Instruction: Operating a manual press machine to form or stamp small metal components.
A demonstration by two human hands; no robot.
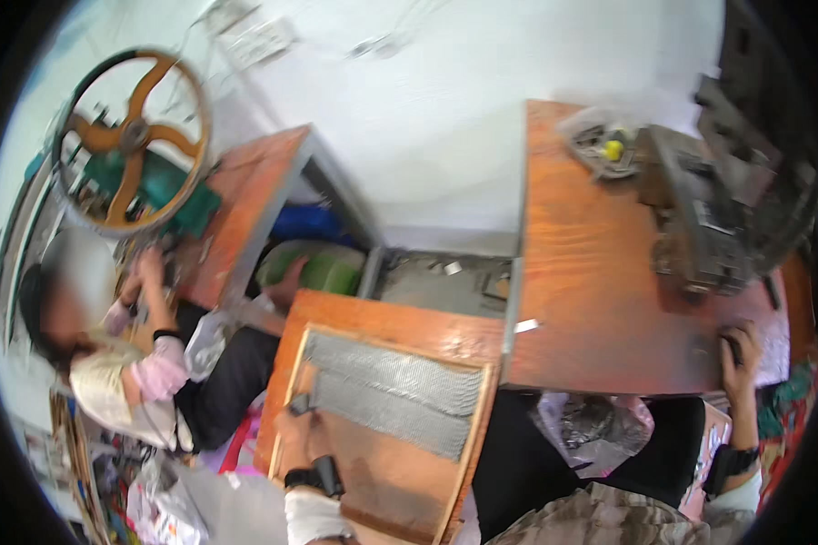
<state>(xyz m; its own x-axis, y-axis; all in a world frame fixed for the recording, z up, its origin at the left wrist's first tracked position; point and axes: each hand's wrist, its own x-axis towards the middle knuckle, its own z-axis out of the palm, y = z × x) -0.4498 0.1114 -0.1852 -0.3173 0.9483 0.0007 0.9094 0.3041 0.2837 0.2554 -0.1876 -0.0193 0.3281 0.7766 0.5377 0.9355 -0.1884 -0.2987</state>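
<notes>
My left hand (pixel 294 434) is over the left rim of a shallow wooden-framed tray (pixel 468 463), its fingers drawn together around something I cannot make out. A small dark piece shows at its fingertips. Rows of small grey metal pieces (pixel 395 386) cover the upper part of the tray; the lower part is bare brown board. At the far right, my right hand (pixel 743 356) rests at the near edge of an orange worktable (pixel 591 309), fingers apart, with a dark patch by the thumb side. Both my wrists wear dark bands.
A dark metal press (pixel 709 213) stands on the right table, with a plastic bag of parts (pixel 600 145) behind it. A clear bag (pixel 595 431) hangs over my lap. At left, a co-worker (pixel 127 381) sits by a machine with a large handwheel (pixel 134 136).
</notes>
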